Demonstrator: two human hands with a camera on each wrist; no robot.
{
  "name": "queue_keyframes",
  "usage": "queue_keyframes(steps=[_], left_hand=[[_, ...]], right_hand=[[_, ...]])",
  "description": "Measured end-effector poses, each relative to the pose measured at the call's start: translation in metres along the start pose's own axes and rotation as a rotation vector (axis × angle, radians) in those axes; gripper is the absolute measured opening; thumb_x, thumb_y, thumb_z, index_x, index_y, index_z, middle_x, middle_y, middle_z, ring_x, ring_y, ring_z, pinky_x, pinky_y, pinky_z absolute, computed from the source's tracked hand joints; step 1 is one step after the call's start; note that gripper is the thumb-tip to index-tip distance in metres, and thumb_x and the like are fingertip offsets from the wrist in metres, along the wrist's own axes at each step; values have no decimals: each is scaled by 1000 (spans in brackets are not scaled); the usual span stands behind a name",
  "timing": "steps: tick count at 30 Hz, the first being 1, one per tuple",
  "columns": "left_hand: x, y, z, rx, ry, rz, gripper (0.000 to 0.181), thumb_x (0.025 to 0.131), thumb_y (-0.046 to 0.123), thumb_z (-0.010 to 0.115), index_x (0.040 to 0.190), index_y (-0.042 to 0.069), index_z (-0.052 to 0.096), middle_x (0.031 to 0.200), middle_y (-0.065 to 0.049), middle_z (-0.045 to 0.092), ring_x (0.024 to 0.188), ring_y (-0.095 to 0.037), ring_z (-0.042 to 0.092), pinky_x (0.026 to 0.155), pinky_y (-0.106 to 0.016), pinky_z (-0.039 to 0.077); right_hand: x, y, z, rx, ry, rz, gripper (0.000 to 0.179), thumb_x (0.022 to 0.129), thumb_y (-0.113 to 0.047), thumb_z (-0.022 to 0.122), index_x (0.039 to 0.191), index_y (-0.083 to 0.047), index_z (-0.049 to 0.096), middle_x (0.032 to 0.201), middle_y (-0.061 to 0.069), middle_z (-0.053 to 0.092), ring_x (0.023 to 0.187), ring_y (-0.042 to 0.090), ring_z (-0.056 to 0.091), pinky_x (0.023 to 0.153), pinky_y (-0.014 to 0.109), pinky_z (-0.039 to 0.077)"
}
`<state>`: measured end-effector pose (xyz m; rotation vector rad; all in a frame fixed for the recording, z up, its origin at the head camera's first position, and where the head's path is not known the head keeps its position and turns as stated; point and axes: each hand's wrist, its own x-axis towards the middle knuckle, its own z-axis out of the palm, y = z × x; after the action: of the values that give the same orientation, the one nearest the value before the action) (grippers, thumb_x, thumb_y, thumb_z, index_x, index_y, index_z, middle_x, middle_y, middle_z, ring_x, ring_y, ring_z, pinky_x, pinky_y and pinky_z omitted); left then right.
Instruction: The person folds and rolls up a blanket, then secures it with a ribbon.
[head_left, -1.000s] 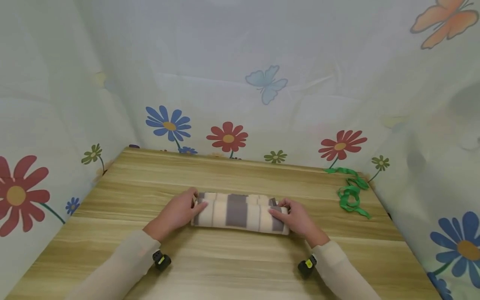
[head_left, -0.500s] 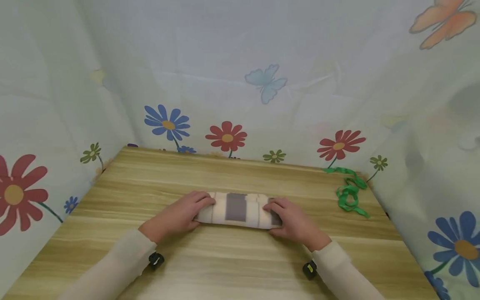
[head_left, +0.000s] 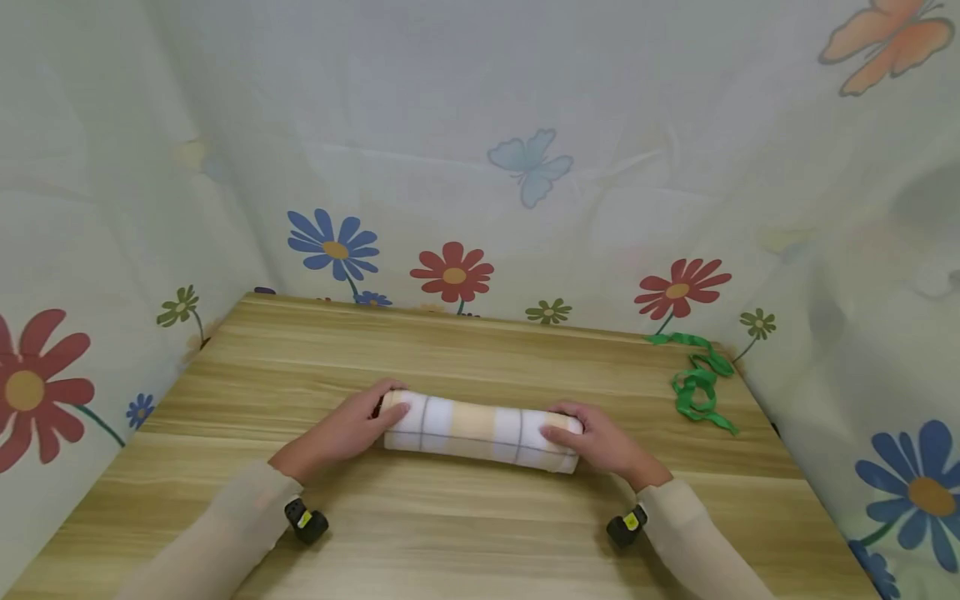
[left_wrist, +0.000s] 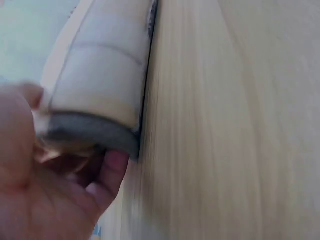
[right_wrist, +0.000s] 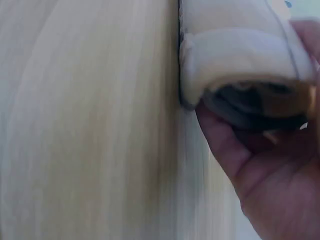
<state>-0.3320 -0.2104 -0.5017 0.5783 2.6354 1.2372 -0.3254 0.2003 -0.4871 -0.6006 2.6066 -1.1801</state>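
Note:
A rolled-up checked cloth (head_left: 472, 429), white and cream with thin grey lines, lies across the middle of the table. My left hand (head_left: 341, 429) grips its left end, with the thumb on the near upper side and fingers behind. At the other end my right hand (head_left: 603, 442) holds the roll in the same way. In the right wrist view the open end of the cloth roll (right_wrist: 240, 60) shows dark inner layers above my right hand (right_wrist: 280, 175). The left wrist view shows a dark grey edge on the cloth (left_wrist: 95, 90) beside my left hand (left_wrist: 55, 185).
A tangled green ribbon (head_left: 697, 392) lies at the back right of the wooden table (head_left: 465, 533). White curtains (head_left: 420, 100) with printed flowers and butterflies stand behind and along both sides.
The roll has turned: the broad grey band on top has given way to white and cream. Both hands shifted inward over its ends, then moved back out to grip them.

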Motion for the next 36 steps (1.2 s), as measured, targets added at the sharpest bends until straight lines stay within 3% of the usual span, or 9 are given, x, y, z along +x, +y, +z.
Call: queue_keyframes(steps=[5,12,16,21,24,28,30,33,36], left_hand=[[8,0,1,21,38,-43,65,98,52,63,145,12,44,122,-11,64,102,-22,61,80,-36,53],[19,0,6,123,35,-57,91,81,50,85,148,8,39,121,-9,64,102,-21,61,89,-42,53],[24,6,9,105,54,-102,84,82,40,87,143,3,43,119,-11,64,101,-23,61,89,-44,53],[26,14,14,141,87,-136,84,83,36,87,143,-2,42,123,-18,62,105,-29,61,93,-48,52],[21,18,19,239,187,-137,89,82,39,87,145,-1,39,129,-23,55,113,-36,56,97,-52,50],[11,30,28,417,363,-30,62,80,29,89,122,1,52,111,-17,55,98,-32,54,85,-45,50],[7,40,34,420,392,61,39,81,17,86,103,4,57,95,-10,57,83,-23,53,75,-37,49],[3,54,47,298,318,118,17,86,9,77,88,10,60,77,1,57,69,-10,50,65,-28,46],[1,64,60,119,221,39,7,93,11,69,90,11,63,76,3,60,69,-7,52,64,-24,46]], right_hand=[[5,2,1,-39,57,59,32,99,-44,67,113,-16,73,100,1,72,86,13,62,75,28,52],[10,-3,0,-164,129,77,26,97,-42,71,95,-16,73,85,-2,67,75,11,56,69,27,47],[14,-2,2,-190,130,77,22,96,-39,71,98,-18,75,89,-3,70,79,10,58,73,29,49],[17,0,3,-199,105,-30,21,98,-29,70,110,-13,76,101,2,74,86,12,63,78,30,51],[15,-6,0,-180,30,-71,21,98,-22,70,115,-11,74,98,4,72,84,13,62,74,28,51],[10,-23,-2,-124,-194,-18,18,97,-23,69,113,-14,71,90,0,69,77,14,63,68,29,53],[8,-31,0,-55,-309,51,17,98,-26,69,109,-13,70,89,0,69,78,17,65,68,32,57],[11,-41,10,97,-370,165,31,100,-35,66,118,-10,66,98,5,71,84,23,71,71,40,60],[20,-46,25,240,-306,244,52,101,-46,63,138,-11,56,112,9,70,92,25,73,74,42,61]])
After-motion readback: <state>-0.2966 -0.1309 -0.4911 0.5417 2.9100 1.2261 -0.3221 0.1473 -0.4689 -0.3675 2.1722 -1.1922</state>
